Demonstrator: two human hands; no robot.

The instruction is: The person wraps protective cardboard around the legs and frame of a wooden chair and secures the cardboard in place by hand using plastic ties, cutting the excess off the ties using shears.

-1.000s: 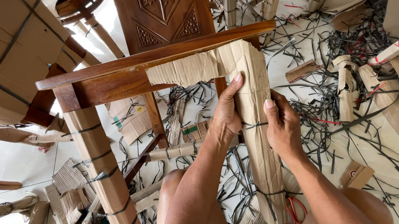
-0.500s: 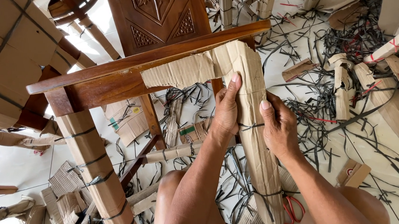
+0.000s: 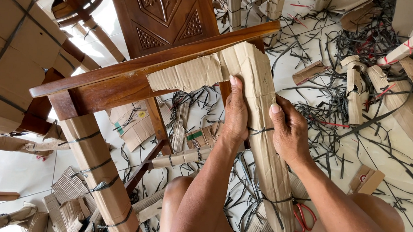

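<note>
The cardboard-wrapped chair leg [image 3: 262, 133] runs from the wooden seat rail [image 3: 138, 74] down toward the person's lap, tilted across the middle of the view, and both hands are clamped on its upper half. The left hand [image 3: 236, 114] wraps the leg's left edge, fingers curled round behind and the thumb laid flat up the face of the corrugated sleeve; the right hand [image 3: 288, 132] grips the opposite edge, thumb pressed onto the front. Between them a thin dark strap [image 3: 261, 130] circles the sleeve, and both hands sit right at it. By the look of it the step in hand is working on the wrapping at that band; the next move would seem to call for firm thumb pressure so the sleeve does not slip on the wood, with one hand free to pick up a tool. Red-handled scissors [image 3: 302, 216] lie on the floor just beside the leg's lower end. A second wrapped leg [image 3: 98, 167] stands at the left, strapped in several places. Cut strap pieces [image 3: 339, 104] and cardboard scraps [image 3: 358, 91] litter the pale tiles around.
</note>
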